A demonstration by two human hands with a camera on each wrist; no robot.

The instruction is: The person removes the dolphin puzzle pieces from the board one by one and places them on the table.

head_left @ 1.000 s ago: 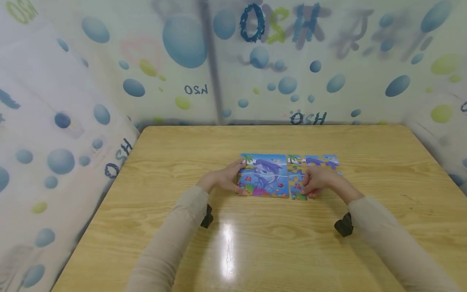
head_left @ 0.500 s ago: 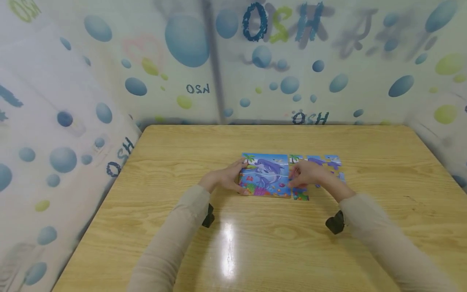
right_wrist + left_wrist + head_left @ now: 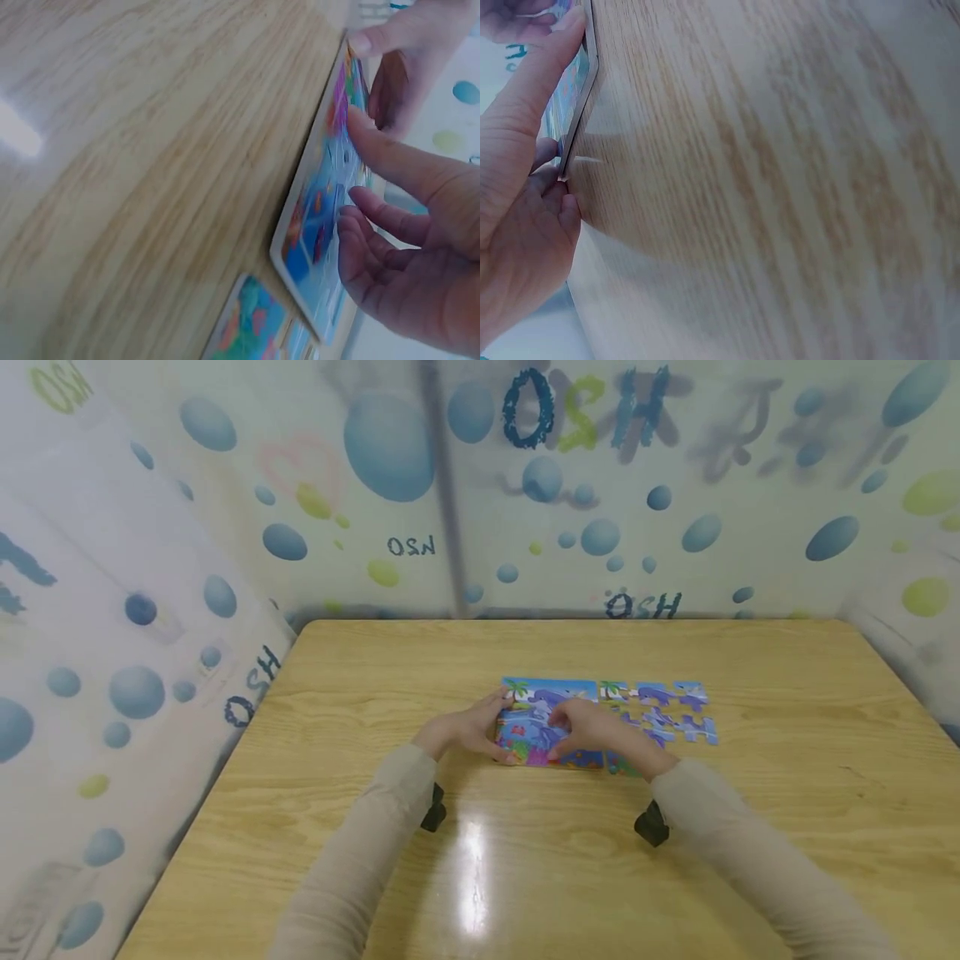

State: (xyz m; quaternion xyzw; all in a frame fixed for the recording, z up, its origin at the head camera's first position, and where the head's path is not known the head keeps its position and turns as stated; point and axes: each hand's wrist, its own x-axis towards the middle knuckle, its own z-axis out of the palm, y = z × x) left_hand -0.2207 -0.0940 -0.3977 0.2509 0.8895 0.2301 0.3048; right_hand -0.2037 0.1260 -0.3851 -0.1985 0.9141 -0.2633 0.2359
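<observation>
A dolphin picture jigsaw puzzle lies on the table, its board edge showing in both wrist views. My left hand holds it along the left side, thumb on the near corner and fingers at the far end. Over the middle of the picture is my right hand, its fingers loosely bent. In the right wrist view, its thumb touches the pink part of the picture, and no piece shows between thumb and fingers. Part of the dolphin is hidden beneath this hand.
Several separate puzzle pieces lie in rows to the right of the board, some covered by the right wrist. A wooden table extends all around. A wall with blue bubbles stands behind it.
My right hand has moved left from the separate pieces onto the dolphin picture, uncovering pieces on the right. The left hand stays at the board's left edge.
</observation>
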